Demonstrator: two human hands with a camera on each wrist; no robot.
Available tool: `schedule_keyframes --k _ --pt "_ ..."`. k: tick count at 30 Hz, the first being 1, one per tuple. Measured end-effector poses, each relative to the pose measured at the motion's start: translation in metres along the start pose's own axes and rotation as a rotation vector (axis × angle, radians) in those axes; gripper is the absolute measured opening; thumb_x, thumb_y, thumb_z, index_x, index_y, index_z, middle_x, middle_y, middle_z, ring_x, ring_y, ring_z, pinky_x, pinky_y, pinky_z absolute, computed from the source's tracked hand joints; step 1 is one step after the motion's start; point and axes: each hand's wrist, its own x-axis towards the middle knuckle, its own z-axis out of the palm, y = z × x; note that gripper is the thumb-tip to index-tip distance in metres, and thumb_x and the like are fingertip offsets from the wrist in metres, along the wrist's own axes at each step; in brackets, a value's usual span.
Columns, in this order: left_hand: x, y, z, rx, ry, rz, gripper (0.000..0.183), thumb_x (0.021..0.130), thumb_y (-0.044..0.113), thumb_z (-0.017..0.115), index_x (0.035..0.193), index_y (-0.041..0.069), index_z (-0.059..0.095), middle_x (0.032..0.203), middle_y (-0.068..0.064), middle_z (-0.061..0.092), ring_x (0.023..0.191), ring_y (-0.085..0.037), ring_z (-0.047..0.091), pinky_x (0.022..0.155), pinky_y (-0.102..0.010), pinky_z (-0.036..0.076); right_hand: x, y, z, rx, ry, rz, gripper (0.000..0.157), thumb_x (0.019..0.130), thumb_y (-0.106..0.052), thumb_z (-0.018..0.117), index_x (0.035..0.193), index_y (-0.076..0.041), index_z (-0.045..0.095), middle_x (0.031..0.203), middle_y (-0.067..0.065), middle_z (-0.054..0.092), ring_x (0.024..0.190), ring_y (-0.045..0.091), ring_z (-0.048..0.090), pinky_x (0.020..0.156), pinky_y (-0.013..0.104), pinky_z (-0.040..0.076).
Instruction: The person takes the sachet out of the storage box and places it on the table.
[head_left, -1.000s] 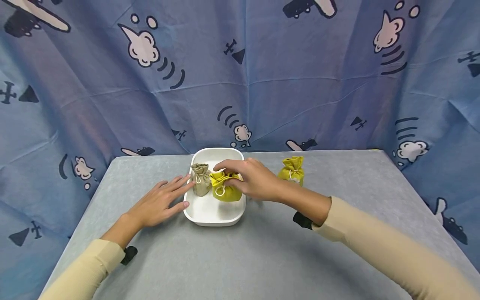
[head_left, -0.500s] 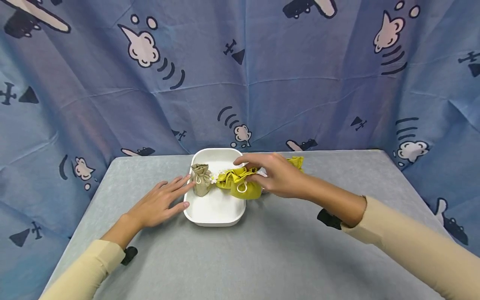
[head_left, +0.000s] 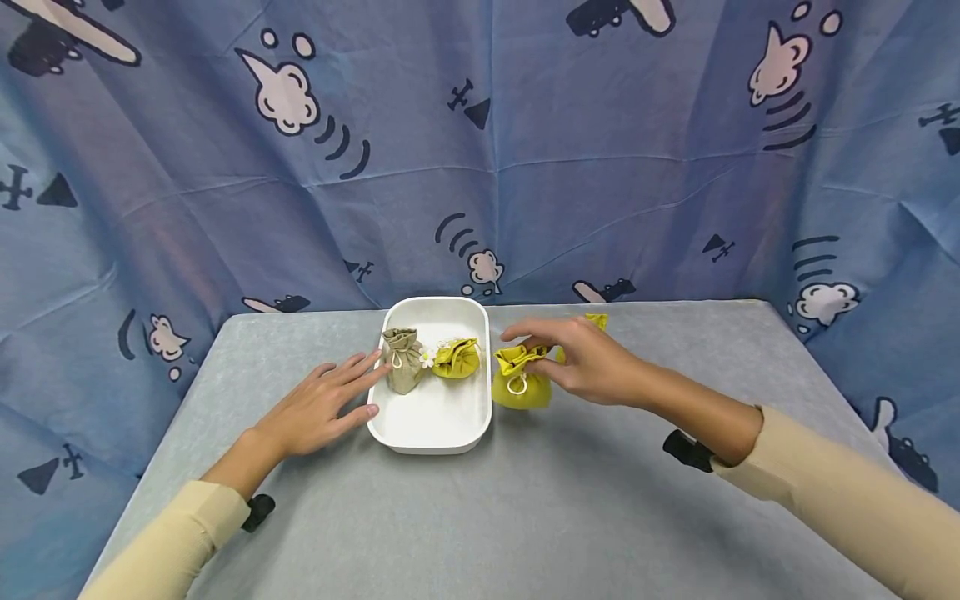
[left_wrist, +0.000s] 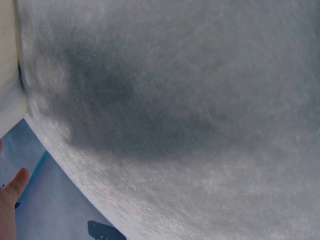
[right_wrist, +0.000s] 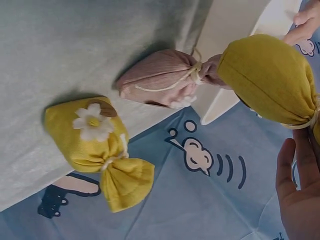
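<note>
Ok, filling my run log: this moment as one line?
right hand: grips yellow pouch, beside tray | left hand: flat, touching tray | tray: two pouches

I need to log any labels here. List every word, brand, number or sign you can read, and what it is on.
None can be read.
The backdrop cloth carries only cartoon planes and clouds.
The pouches, like the yellow pouch the right hand holds, and the white tray show no writing.

The scene is lit evenly and brightly from above, with no glare. Only soft, short shadows are cast on the grey table (head_left: 525, 500). The head view is sharp but bowed at its edges by a wide lens. In the left wrist view, a broad dark shadow is seen, and the surface is blurred.
</note>
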Motion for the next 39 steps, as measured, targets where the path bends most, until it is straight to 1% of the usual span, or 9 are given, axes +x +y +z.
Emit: schedule_keyframes --k 4,8,10,14,17,21,29,36,39 --pt "0.0 0.0 0.0 0.0 -0.003 -0.004 0.058 0.095 0.053 0.036 0.147 0.031 0.023 0.153 0.002 0.019 0.137 -0.026 0.023 0.101 -0.054 0.026 -0.004 0.004 0.001 0.026 -0.007 0.004 0.047 0.079 0.0 0.071 0.121 -0.015 0.058 0.116 -0.001 0.063 0.097 0.008 0.062 0.078 0.026 0.051" --pt "0.0 0.0 0.0 0.001 0.0 -0.001 0.058 0.095 0.053 0.036 0.147 0.03 0.023 0.153 0.001 0.02 0.137 -0.027 0.024 0.101 -0.055 0.026 -0.009 0.008 0.003 0.04 -0.011 0.006 0.047 0.079 0.001 0.071 0.122 -0.014 0.058 0.116 0.0 0.063 0.097 0.008 0.062 0.079 0.027 0.051" --pt "0.0 0.0 0.0 0.0 0.002 0.0 0.058 0.095 0.052 0.036 0.147 0.03 0.023 0.153 0.001 0.02 0.137 -0.027 0.024 0.101 -0.054 0.026 -0.011 0.011 0.004 0.044 -0.017 0.019 0.047 0.079 0.001 0.071 0.122 -0.013 0.058 0.117 -0.001 0.063 0.098 0.008 0.062 0.081 0.028 0.05" --pt "-0.001 0.0 0.0 -0.005 0.001 0.0 0.058 0.095 0.052 0.036 0.147 0.03 0.023 0.153 0.002 0.019 0.137 -0.026 0.023 0.101 -0.054 0.027 -0.016 0.014 0.006 0.05 -0.047 0.064 0.047 0.079 -0.002 0.071 0.122 -0.015 0.058 0.119 -0.001 0.061 0.099 0.008 0.061 0.084 0.029 0.049" --pt "-0.001 0.0 0.0 -0.007 0.0 -0.001 0.058 0.095 0.052 0.036 0.147 0.03 0.022 0.153 0.002 0.019 0.137 -0.025 0.023 0.101 -0.054 0.026 -0.02 0.016 0.008 0.052 -0.066 0.078 0.046 0.079 -0.004 0.071 0.121 -0.016 0.059 0.119 -0.001 0.061 0.099 0.008 0.06 0.084 0.029 0.049" --pt "-0.001 0.0 0.0 -0.006 0.002 -0.002 0.058 0.096 0.052 0.036 0.148 0.03 0.022 0.153 0.002 0.019 0.137 -0.026 0.023 0.101 -0.054 0.026 -0.024 0.02 0.009 0.068 -0.077 0.075 0.043 0.08 -0.005 0.071 0.121 -0.013 0.059 0.118 0.001 0.062 0.099 0.009 0.061 0.083 0.03 0.049" --pt "-0.001 -0.001 0.001 -0.011 0.005 0.001 0.058 0.096 0.051 0.036 0.148 0.03 0.022 0.153 0.002 0.019 0.137 -0.026 0.023 0.101 -0.054 0.025 -0.028 0.023 0.013 0.095 -0.096 0.05 0.043 0.08 -0.005 0.071 0.121 -0.012 0.059 0.113 -0.002 0.065 0.098 0.008 0.061 0.084 0.032 0.049" --pt "-0.001 -0.001 0.001 -0.009 0.001 0.0 0.058 0.096 0.051 0.036 0.148 0.03 0.022 0.153 0.003 0.018 0.137 -0.026 0.023 0.101 -0.054 0.026 -0.03 0.022 0.016 0.105 -0.126 0.088 0.043 0.081 -0.008 0.07 0.123 -0.014 0.058 0.114 -0.004 0.063 0.099 0.007 0.06 0.086 0.032 0.048" --pt "-0.001 0.0 0.001 -0.01 0.002 0.001 0.058 0.096 0.051 0.037 0.148 0.03 0.022 0.153 0.003 0.018 0.137 -0.026 0.023 0.101 -0.054 0.026 -0.032 0.02 0.017 0.104 -0.137 0.081 0.043 0.082 -0.008 0.07 0.123 -0.013 0.058 0.114 -0.002 0.064 0.099 0.008 0.06 0.085 0.032 0.048"
